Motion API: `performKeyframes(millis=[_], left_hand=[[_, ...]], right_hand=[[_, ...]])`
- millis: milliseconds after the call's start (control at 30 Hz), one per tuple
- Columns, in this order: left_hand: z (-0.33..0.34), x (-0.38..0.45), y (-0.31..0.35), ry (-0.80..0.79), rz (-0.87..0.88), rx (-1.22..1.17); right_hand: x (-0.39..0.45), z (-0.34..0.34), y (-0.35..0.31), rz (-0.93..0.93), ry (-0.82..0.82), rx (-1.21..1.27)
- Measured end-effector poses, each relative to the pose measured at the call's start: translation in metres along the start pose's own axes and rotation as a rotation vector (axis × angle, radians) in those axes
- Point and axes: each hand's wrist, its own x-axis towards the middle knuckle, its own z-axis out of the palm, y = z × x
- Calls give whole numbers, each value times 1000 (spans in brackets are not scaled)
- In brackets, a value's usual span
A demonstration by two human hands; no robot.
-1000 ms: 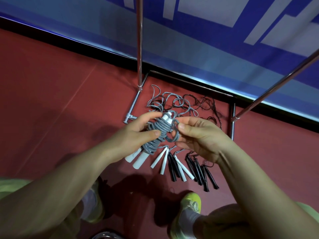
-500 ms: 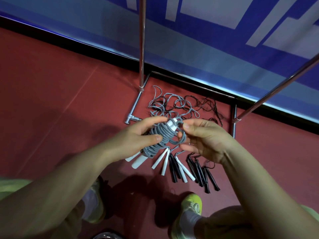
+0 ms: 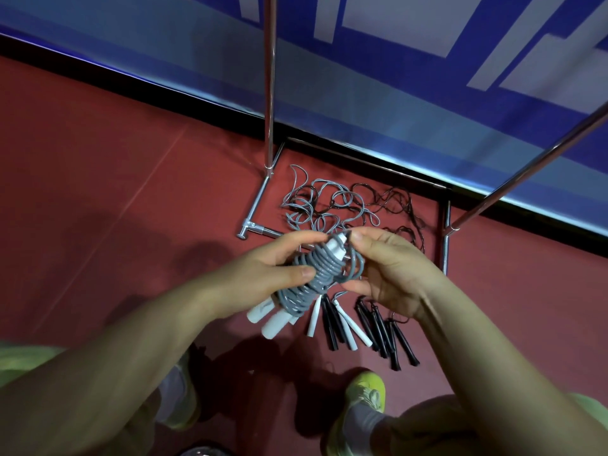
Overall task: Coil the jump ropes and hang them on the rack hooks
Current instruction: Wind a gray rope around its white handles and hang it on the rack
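We hold the grey jump rope [image 3: 316,278] above the red floor [image 3: 115,192], its cord wound in tight turns around its white handles [image 3: 268,322], whose lower ends stick out below the coil. Our left hand [image 3: 269,271] grips the bundle, thumb pressed across the windings and fingers curled behind. Our right hand [image 3: 391,268] pinches the cord's last loop at the bundle's upper end, beside the white handle tip. On the floor beneath lie loose ropes [image 3: 332,205], grey and black cords tangled inside the base of the metal rack [image 3: 269,93], with white and black handles [image 3: 378,327] fanned towards our yellow shoes [image 3: 368,393]
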Motion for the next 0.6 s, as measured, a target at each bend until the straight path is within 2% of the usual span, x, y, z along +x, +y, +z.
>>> performKeyframes(millis=[133, 200, 333, 533, 600], left_hand=[[5, 0, 8, 28, -105, -319], [5, 0, 13, 24, -147, -397], [9, -5, 17, -4, -180, -268], [7, -7, 15, -20, -219, -302], [7, -7, 14, -36, -233, -291]], right_hand=[[0, 0, -2, -45, -45, 94], [2, -2, 1, -32, -99, 76], [7, -6, 9, -56, -176, 35], [6, -6, 7, -90, -275, 84], [5, -5, 7, -144, -248, 65]])
